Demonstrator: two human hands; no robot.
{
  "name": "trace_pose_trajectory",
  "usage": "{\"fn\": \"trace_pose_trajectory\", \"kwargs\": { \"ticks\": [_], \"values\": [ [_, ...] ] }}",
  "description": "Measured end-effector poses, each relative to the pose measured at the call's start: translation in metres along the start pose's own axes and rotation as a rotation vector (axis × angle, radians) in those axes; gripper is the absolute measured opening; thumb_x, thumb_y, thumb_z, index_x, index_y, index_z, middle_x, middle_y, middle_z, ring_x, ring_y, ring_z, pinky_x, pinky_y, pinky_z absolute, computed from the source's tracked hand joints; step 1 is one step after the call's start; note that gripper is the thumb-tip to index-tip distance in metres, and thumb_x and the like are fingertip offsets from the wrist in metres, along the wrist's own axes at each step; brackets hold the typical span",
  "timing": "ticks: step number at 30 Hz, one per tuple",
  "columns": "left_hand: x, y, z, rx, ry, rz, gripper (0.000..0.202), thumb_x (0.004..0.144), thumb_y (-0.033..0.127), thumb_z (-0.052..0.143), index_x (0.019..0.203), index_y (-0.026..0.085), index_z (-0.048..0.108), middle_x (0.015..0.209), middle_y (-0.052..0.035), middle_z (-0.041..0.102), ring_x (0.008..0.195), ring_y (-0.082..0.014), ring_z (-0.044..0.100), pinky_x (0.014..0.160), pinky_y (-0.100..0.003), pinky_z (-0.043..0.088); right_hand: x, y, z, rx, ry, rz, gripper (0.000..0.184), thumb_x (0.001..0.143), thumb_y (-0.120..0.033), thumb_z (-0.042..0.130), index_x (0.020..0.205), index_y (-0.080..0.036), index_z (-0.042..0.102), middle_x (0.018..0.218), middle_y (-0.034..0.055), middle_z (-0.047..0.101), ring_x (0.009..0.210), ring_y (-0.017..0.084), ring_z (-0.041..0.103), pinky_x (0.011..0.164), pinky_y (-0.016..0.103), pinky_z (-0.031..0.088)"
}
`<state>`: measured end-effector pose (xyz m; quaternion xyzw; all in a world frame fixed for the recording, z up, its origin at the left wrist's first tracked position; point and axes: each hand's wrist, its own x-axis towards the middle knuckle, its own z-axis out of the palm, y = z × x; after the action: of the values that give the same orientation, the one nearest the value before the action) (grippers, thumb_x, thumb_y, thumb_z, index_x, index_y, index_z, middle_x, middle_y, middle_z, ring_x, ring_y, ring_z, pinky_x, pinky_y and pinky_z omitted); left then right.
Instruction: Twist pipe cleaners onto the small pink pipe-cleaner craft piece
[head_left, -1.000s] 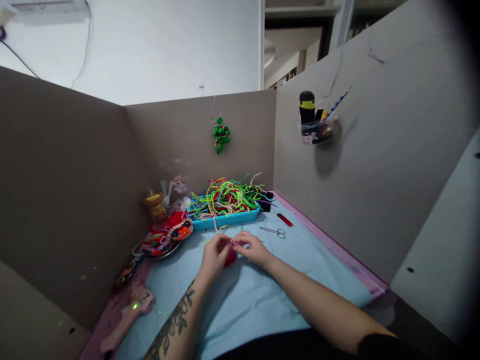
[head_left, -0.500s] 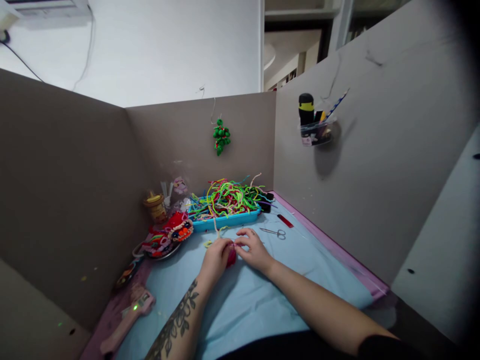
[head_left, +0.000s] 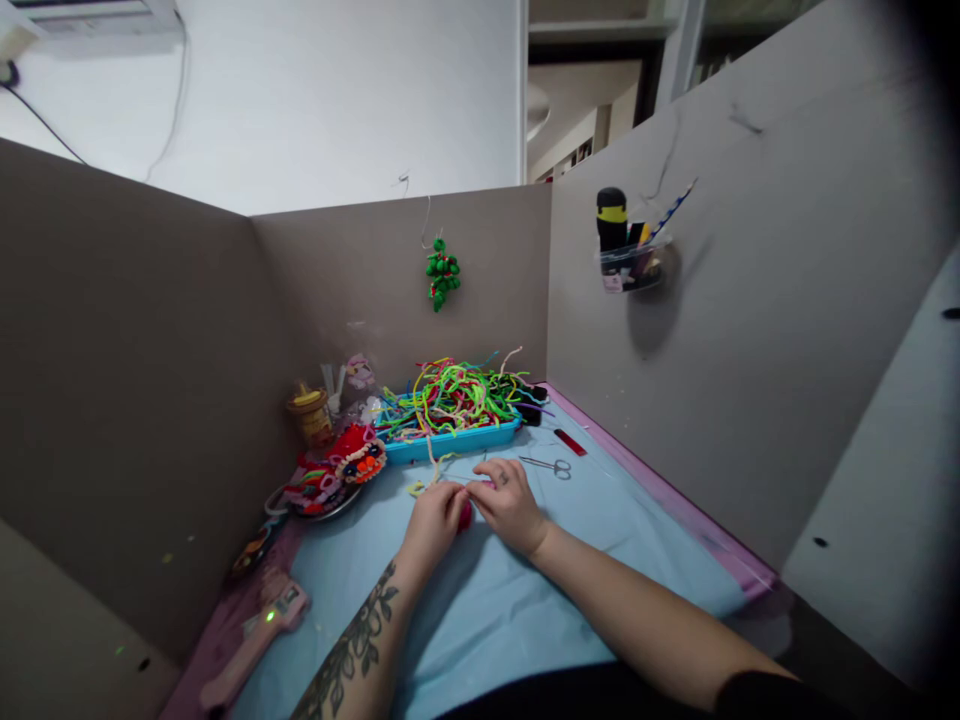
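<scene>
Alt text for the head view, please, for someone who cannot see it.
Two bare hands meet over a light blue mat: the left hand grips a small red piece while the right hand touches it. Behind them lie a blue tray heaped with colourful pipe cleaners and small scissors, inside brown cardboard walls.

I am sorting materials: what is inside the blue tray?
The blue tray holds a tangled heap of fuzzy wires, mostly green, with red, yellow and white. The heap covers the tray's floor, so anything beneath it cannot be seen.
</scene>
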<state>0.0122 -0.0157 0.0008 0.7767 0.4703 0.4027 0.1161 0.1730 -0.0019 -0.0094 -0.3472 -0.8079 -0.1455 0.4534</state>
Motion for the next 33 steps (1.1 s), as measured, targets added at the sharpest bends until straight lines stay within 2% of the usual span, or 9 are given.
{"fn": "trace_pose_trajectory", "kwargs": {
  "ticks": [5, 8, 11, 14, 20, 29, 33],
  "values": [
    [0.002, 0.003, 0.001, -0.090, -0.011, -0.078, 0.027, 0.086, 0.028, 0.046, 0.074, 0.016, 0.066, 0.070, -0.0039, 0.066, 0.067, -0.0165, 0.058, 0.065, -0.026, 0.042, -0.002, 0.000, 0.001, -0.009, 0.042, -0.027, 0.013, 0.084, -0.019, 0.055, 0.087, -0.023, 0.067, 0.097, 0.0060, 0.060, 0.095, 0.022, 0.047, 0.085, 0.039, 0.034],
    [0.003, 0.000, 0.001, -0.165, -0.013, -0.107, 0.024, 0.084, 0.028, 0.049, 0.078, 0.016, 0.068, 0.075, -0.0045, 0.069, 0.071, -0.0174, 0.060, 0.068, -0.027, 0.044, -0.002, 0.001, 0.002, 0.032, 0.040, 0.001, 0.014, 0.083, -0.020, 0.056, 0.090, -0.024, 0.066, 0.100, 0.0063, 0.061, 0.095, 0.023, 0.048, 0.085, 0.040, 0.035],
    [0.005, -0.006, -0.001, -0.226, 0.062, -0.128, 0.020, 0.080, 0.026, 0.054, 0.090, 0.018, 0.069, 0.089, -0.0058, 0.071, 0.081, -0.0189, 0.063, 0.076, -0.029, 0.046, 0.000, 0.004, 0.004, 0.161, 0.038, 0.070, 0.024, 0.082, -0.020, 0.056, 0.104, -0.024, 0.062, 0.105, 0.0076, 0.059, 0.096, 0.023, 0.051, 0.086, 0.040, 0.040],
    [0.006, -0.013, -0.005, -0.264, 0.159, -0.176, 0.022, 0.076, 0.024, 0.058, 0.094, 0.018, 0.069, 0.094, -0.0072, 0.071, 0.085, -0.0199, 0.064, 0.080, -0.031, 0.047, -0.001, 0.011, 0.008, 0.346, 0.049, 0.170, 0.036, 0.081, -0.021, 0.056, 0.117, -0.022, 0.054, 0.106, 0.0091, 0.058, 0.097, 0.022, 0.053, 0.084, 0.037, 0.045],
    [0.008, -0.021, -0.010, -0.306, 0.247, -0.227, 0.024, 0.077, 0.027, 0.059, 0.095, 0.016, 0.068, 0.093, -0.0084, 0.071, 0.085, -0.0204, 0.065, 0.079, -0.032, 0.049, -0.006, 0.022, 0.015, 0.464, 0.020, 0.307, 0.024, 0.083, -0.020, 0.052, 0.106, -0.020, 0.056, 0.087, 0.0056, 0.061, 0.072, 0.016, 0.058, 0.067, 0.029, 0.050],
    [0.006, -0.016, -0.014, -0.144, 0.310, -0.164, 0.021, 0.078, 0.027, 0.058, 0.092, 0.018, 0.070, 0.092, -0.0082, 0.070, 0.084, -0.0200, 0.064, 0.077, -0.032, 0.050, -0.005, 0.017, 0.014, 0.542, -0.003, 0.313, 0.033, 0.077, -0.023, 0.061, 0.109, -0.020, 0.055, 0.089, 0.0042, 0.062, 0.072, 0.015, 0.058, 0.070, 0.029, 0.049],
    [0.007, -0.017, -0.013, -0.195, 0.275, -0.193, 0.022, 0.076, 0.028, 0.060, 0.092, 0.018, 0.070, 0.091, -0.0080, 0.071, 0.081, -0.0197, 0.065, 0.075, -0.032, 0.051, -0.003, 0.018, 0.015, 0.548, 0.028, 0.376, 0.019, 0.082, -0.024, 0.055, 0.099, -0.020, 0.060, 0.085, 0.0044, 0.063, 0.072, 0.016, 0.058, 0.068, 0.029, 0.048]
  ]
}}
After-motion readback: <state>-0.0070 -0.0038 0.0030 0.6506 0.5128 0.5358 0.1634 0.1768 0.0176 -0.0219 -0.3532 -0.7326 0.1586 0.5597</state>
